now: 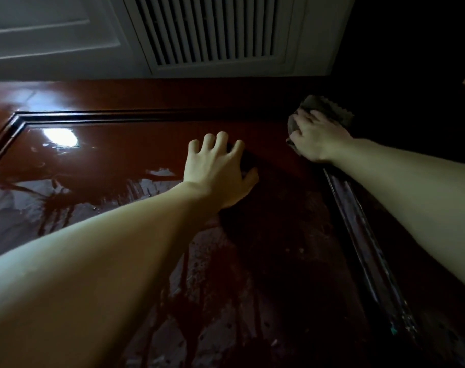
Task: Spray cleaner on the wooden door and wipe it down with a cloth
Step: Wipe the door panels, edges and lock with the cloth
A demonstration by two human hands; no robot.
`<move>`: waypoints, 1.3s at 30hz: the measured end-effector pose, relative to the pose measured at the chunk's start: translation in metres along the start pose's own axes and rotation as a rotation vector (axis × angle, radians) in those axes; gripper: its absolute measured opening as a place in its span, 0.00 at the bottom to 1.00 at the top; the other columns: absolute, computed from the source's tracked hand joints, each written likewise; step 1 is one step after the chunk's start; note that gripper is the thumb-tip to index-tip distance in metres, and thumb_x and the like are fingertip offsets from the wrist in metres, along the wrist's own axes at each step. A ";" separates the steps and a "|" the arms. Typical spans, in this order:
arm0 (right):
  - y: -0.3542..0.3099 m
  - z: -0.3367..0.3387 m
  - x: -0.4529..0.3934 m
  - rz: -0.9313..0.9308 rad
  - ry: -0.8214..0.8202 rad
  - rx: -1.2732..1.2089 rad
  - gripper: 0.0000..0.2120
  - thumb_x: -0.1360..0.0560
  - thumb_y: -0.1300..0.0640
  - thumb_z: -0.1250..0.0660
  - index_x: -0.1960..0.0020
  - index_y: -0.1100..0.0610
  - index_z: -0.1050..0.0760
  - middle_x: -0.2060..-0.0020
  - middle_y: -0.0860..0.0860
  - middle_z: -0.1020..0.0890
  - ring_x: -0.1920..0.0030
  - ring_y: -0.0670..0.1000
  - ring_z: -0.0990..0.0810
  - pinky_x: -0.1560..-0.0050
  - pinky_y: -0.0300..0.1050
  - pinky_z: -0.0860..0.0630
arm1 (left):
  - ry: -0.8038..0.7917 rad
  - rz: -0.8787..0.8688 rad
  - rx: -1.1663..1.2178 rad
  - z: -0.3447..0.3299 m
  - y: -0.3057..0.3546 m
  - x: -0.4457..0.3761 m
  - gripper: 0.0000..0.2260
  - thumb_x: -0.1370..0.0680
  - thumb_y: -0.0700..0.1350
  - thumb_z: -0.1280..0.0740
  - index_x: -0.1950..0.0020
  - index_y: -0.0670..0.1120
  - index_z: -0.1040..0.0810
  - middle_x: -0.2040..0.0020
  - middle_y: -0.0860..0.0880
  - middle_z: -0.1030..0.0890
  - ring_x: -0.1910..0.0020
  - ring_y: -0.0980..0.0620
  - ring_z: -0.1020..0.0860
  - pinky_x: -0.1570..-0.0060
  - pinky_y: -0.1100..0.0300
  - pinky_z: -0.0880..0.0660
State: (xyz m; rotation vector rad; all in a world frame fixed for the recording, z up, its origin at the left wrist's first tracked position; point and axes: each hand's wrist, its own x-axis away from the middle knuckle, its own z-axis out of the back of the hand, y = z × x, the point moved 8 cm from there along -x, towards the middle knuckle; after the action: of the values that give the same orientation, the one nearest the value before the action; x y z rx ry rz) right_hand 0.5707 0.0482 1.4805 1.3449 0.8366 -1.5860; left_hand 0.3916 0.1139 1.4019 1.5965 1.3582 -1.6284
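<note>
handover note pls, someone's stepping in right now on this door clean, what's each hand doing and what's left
Left hand: empty, fingers spread, braced flat on the door panel.
Right hand: pressing the grey cloth at the panel's upper right corner, by the moulding.
Wooden door: already sprayed; wet streaks and drips run down the panel.
Spray bottle: not in view.
Left: wipe the drips across the centre and lower panel, then the right moulding.
</note>
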 end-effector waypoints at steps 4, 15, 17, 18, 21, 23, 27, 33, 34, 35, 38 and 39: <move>-0.006 0.003 0.016 -0.009 0.080 0.020 0.27 0.18 0.48 0.51 0.23 0.60 0.44 0.23 0.54 0.42 0.23 0.54 0.48 0.25 0.54 0.46 | -0.003 0.023 0.029 0.000 0.002 0.003 0.28 0.24 0.64 0.45 0.31 0.48 0.34 0.33 0.43 0.32 0.35 0.41 0.34 0.38 0.45 0.38; -0.012 -0.024 0.162 0.113 0.078 -0.063 0.33 0.25 0.46 0.56 0.21 0.53 0.50 0.21 0.46 0.48 0.23 0.46 0.53 0.25 0.44 0.55 | -0.035 -0.008 0.125 0.006 0.025 0.026 0.29 0.25 0.64 0.44 0.30 0.48 0.36 0.30 0.44 0.36 0.32 0.43 0.37 0.34 0.46 0.40; -0.013 -0.026 0.168 0.120 0.053 -0.045 0.33 0.25 0.46 0.57 0.20 0.52 0.52 0.21 0.45 0.51 0.22 0.45 0.55 0.26 0.43 0.58 | -0.044 -0.011 0.146 0.006 0.027 0.030 0.30 0.25 0.65 0.44 0.29 0.48 0.37 0.29 0.44 0.36 0.31 0.43 0.37 0.34 0.46 0.40; -0.013 -0.025 0.163 0.111 0.045 -0.043 0.33 0.24 0.46 0.57 0.20 0.52 0.53 0.21 0.45 0.52 0.22 0.46 0.56 0.25 0.44 0.59 | -0.049 -0.013 0.158 0.005 0.027 0.031 0.30 0.25 0.65 0.44 0.29 0.47 0.37 0.29 0.44 0.36 0.31 0.43 0.37 0.34 0.46 0.40; -0.024 -0.025 0.132 0.085 0.014 -0.060 0.28 0.18 0.49 0.55 0.20 0.52 0.56 0.21 0.46 0.56 0.22 0.47 0.59 0.23 0.47 0.61 | -0.042 -0.012 0.185 0.008 0.020 0.035 0.30 0.25 0.64 0.42 0.29 0.46 0.37 0.30 0.44 0.35 0.32 0.43 0.36 0.34 0.47 0.40; -0.041 -0.029 0.117 0.075 -0.005 -0.123 0.27 0.17 0.50 0.54 0.20 0.51 0.57 0.21 0.45 0.58 0.22 0.48 0.61 0.23 0.48 0.59 | -0.029 0.005 0.201 0.011 0.011 0.039 0.29 0.24 0.62 0.42 0.30 0.45 0.36 0.31 0.44 0.34 0.33 0.43 0.35 0.35 0.47 0.40; -0.106 -0.033 0.125 0.211 0.012 -0.113 0.29 0.18 0.47 0.49 0.20 0.50 0.55 0.21 0.45 0.56 0.21 0.51 0.56 0.24 0.51 0.55 | -0.010 0.074 0.171 0.014 -0.017 0.052 0.25 0.25 0.58 0.46 0.34 0.44 0.33 0.35 0.43 0.31 0.36 0.42 0.33 0.38 0.48 0.38; -0.132 -0.032 0.126 0.287 0.016 -0.082 0.32 0.23 0.45 0.53 0.21 0.48 0.51 0.21 0.44 0.52 0.22 0.51 0.51 0.26 0.54 0.49 | -0.021 0.168 0.086 0.016 -0.072 0.079 0.21 0.23 0.56 0.42 0.37 0.42 0.31 0.38 0.42 0.30 0.38 0.41 0.32 0.40 0.47 0.37; -0.126 -0.030 0.117 0.219 0.023 -0.089 0.33 0.25 0.44 0.55 0.21 0.48 0.51 0.21 0.45 0.52 0.22 0.51 0.52 0.25 0.53 0.50 | -0.027 0.174 0.064 0.017 -0.083 0.085 0.22 0.23 0.56 0.42 0.37 0.42 0.32 0.37 0.42 0.30 0.38 0.41 0.32 0.40 0.47 0.37; -0.121 -0.029 0.109 0.140 0.021 -0.103 0.32 0.24 0.44 0.55 0.20 0.49 0.52 0.21 0.45 0.53 0.22 0.50 0.54 0.25 0.53 0.53 | -0.036 0.178 0.042 0.018 -0.092 0.089 0.22 0.23 0.56 0.42 0.37 0.42 0.32 0.37 0.41 0.30 0.38 0.41 0.32 0.40 0.47 0.37; -0.143 -0.032 0.102 0.041 0.046 -0.132 0.29 0.19 0.48 0.53 0.20 0.52 0.54 0.21 0.47 0.55 0.21 0.52 0.56 0.24 0.53 0.56 | -0.062 0.206 -0.013 0.020 -0.125 0.103 0.23 0.23 0.56 0.41 0.37 0.41 0.32 0.38 0.40 0.31 0.38 0.39 0.33 0.41 0.46 0.37; -0.160 -0.033 0.105 0.066 0.057 -0.138 0.29 0.19 0.48 0.52 0.20 0.53 0.53 0.20 0.48 0.54 0.21 0.52 0.55 0.24 0.53 0.55 | -0.068 0.216 -0.025 0.020 -0.134 0.108 0.23 0.23 0.57 0.41 0.37 0.41 0.32 0.38 0.40 0.31 0.38 0.39 0.33 0.41 0.46 0.37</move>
State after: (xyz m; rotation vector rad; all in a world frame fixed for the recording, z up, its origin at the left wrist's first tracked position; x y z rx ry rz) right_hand 0.4329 0.1209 1.3643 1.3100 0.9107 -1.4190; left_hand 0.2441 0.1802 1.3392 1.5980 1.1246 -1.5164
